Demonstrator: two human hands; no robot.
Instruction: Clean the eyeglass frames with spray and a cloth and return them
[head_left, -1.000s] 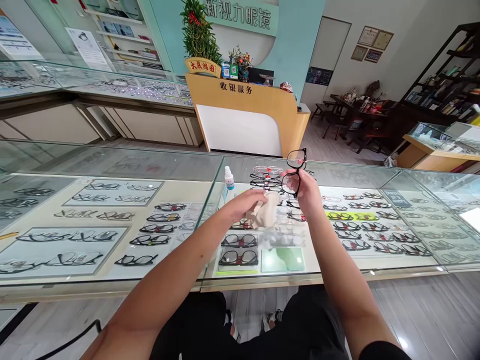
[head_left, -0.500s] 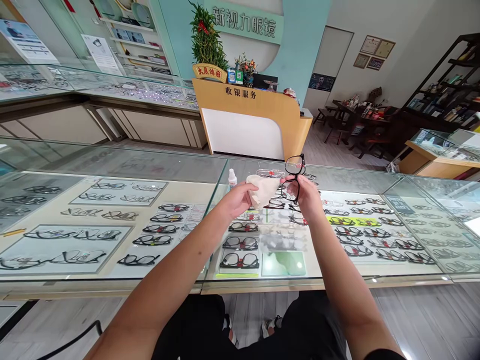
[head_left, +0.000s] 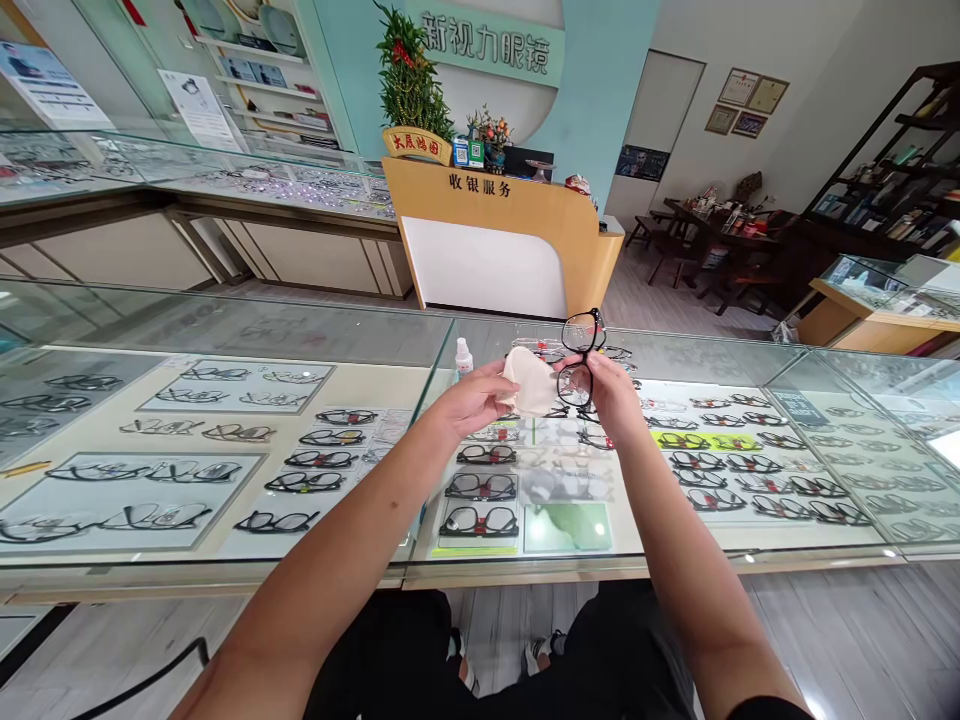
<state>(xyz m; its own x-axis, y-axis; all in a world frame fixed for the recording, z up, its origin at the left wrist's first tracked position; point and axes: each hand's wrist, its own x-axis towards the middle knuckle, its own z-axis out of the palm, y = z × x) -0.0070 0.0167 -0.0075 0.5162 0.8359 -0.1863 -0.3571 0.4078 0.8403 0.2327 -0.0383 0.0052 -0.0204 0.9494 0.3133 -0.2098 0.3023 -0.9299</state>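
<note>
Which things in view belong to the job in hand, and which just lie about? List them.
In the job:
- glasses, in the right hand
- cloth, in the left hand
- bottle, probably

Lying about:
- display glasses
- plant
- wall frames

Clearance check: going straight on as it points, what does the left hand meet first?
Beyond the pale cloth it holds, the left hand would probably meet the black glasses held in the right hand; depth is unclear from this single view.

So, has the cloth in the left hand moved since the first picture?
Yes, the cloth has moved up in the view, judged against the white bottle: from below its level to roughly alongside.
</note>
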